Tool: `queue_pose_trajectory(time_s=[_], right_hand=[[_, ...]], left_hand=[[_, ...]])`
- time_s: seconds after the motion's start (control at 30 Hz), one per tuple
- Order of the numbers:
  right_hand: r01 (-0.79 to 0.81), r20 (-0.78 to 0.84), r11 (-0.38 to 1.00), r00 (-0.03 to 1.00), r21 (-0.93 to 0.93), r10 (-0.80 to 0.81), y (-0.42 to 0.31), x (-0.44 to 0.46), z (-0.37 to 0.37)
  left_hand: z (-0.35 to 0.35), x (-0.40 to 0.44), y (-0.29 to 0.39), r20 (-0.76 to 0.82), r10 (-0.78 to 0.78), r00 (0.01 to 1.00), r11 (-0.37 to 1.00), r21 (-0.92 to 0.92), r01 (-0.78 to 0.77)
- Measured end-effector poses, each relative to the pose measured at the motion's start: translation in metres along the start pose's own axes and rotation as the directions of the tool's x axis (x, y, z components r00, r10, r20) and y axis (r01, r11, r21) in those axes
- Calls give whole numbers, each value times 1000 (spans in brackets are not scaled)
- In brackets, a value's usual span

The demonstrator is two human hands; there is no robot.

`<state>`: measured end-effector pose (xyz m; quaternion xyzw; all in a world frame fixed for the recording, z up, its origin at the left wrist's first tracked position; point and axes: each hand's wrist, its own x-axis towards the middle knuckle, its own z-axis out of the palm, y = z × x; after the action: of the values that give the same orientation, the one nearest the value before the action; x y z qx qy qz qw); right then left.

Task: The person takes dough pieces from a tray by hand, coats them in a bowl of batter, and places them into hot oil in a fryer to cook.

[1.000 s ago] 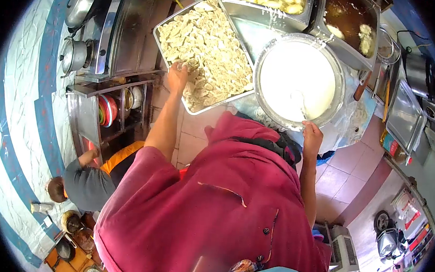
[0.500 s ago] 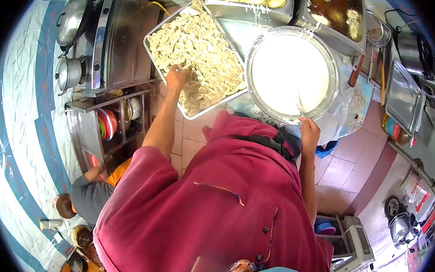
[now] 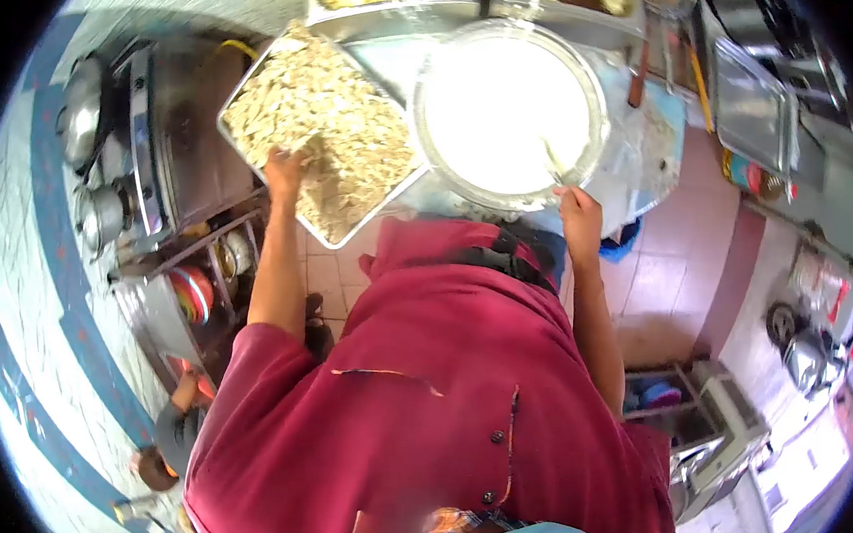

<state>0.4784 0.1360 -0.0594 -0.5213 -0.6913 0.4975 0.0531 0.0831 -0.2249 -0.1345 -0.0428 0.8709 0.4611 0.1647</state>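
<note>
Craggy pale pieces (image 3: 352,125), smooth white liquid (image 3: 505,105)
Right hand (image 3: 580,217) pinched a slim, pale utensil (image 3: 553,161) — left hand (image 3: 284,170), I couldn't tell.

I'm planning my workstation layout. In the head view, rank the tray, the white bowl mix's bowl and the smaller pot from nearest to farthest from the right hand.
1. Bowl: nearest, just ahead of the right hand.
2. Tray: to the left, beyond the bowl.
3. Smaller pot: farthest, at the far left.
</note>
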Motion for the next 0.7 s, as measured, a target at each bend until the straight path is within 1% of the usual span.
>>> queue_pose_trajectory(time_s=[0.03,0.1,0.13,0.17,0.2,0.23,0.27,0.3,0.33,0.37,0.4,0.43,0.47,0.5,0.53,0.57,0.6,0.63,0.67,0.7], right_hand=[[63,-55,994,996,-92,-69,2,-1,-2],[76,-132,910,981,-408,-141,-4,-5,-9],[73,-150,832,972,-550,-184,-9,-8,-11],[74,-133,813,974,-578,-183,-14,-11,-9],[78,-115,792,976,-605,-184,-19,-15,-7],[84,-96,771,978,-631,-185,-22,-17,-4],[108,-41,738,983,-666,-180,-22,-17,4],[133,14,704,985,-698,-172,-20,-16,14],[160,70,667,985,-727,-160,-16,-16,20],[169,52,685,981,-709,-188,-14,-18,22],[180,35,702,976,-689,-217,-12,-20,25],[193,17,718,969,-668,-245,-10,-21,25],[145,-31,698,972,-701,-233,-10,-20,21],[97,-77,676,972,-730,-223,-11,-19,14],[49,-122,653,969,-756,-214,-11,-19,8],[56,-124,657,967,-752,-225,-13,-19,3],[61,-128,662,964,-747,-234,-14,-20,-2],[64,-136,667,961,-742,-242,-14,-22,-5],[51,-127,665,968,-745,-216,-11,-21,-4],[38,-119,662,975,-748,-190,-9,-19,-1]], left_hand=[[-6,11,-7,23,-12,1000,997,71,10],[6,-19,46,61,-59,996,996,-57,62],[16,-24,51,128,-92,987,969,-215,119],[26,-30,56,196,-117,974,914,-362,183],[42,-57,89,246,-124,961,885,-411,219],[56,-66,105,389,-100,916,890,-377,257],[77,-73,103,432,-104,896,865,-406,296],[101,-96,118,400,-167,901,822,-448,352],[113,-106,129,566,-142,812,902,-264,342],[129,-128,145,586,-129,800,926,-217,308],[152,-127,127,659,-69,749,941,-206,267],[177,-138,120,633,-125,764,959,-119,256],[182,-151,134,709,-117,695,978,-39,203],[199,-155,128,723,-16,691,1000,-6,29],[220,-155,113,739,82,669,989,23,-146],[234,-157,105,756,175,630,947,46,-318],[239,-166,109,747,176,641,902,139,-409],[243,-175,115,740,181,648,839,228,-494],[245,-181,121,733,189,653,760,312,-570],[249,-182,120,735,163,658,737,353,-577]])
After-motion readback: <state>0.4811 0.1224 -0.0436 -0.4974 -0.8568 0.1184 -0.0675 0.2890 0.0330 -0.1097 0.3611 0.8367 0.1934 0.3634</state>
